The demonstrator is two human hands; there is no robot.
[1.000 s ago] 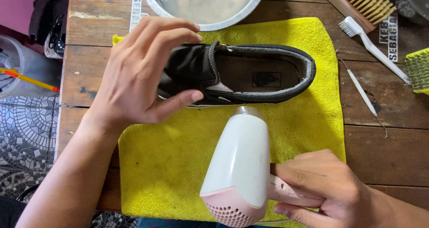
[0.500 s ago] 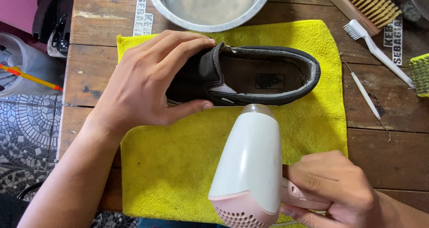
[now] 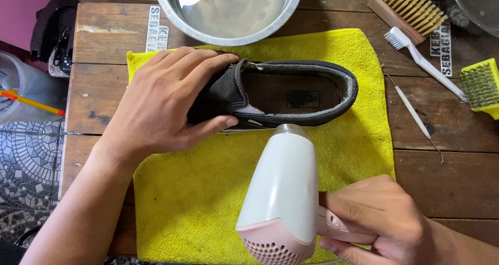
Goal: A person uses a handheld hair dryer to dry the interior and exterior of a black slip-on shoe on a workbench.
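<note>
1. We note a steel basin (image 3: pixel 228 10) of cloudy water beyond the yellow towel (image 3: pixel 208 202); brushes (image 3: pixel 416 15) lie far right on the wooden table (image 3: pixel 447 176).
2. Our left hand (image 3: pixel 161 106) wraps the black slip-on shoe (image 3: pixel 291 93) at its toe, on the towel.
3. Our right hand (image 3: pixel 379 223) grips the white-pink hairdryer (image 3: pixel 283 192), its nozzle just beside the shoe's near side.

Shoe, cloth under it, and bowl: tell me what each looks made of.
Shoe: dark matte fabric, probably canvas, with pale stitching. Cloth: yellow looped pile, likely terry or microfibre. Bowl: shiny grey metal, probably steel, with a reflective rim.
</note>
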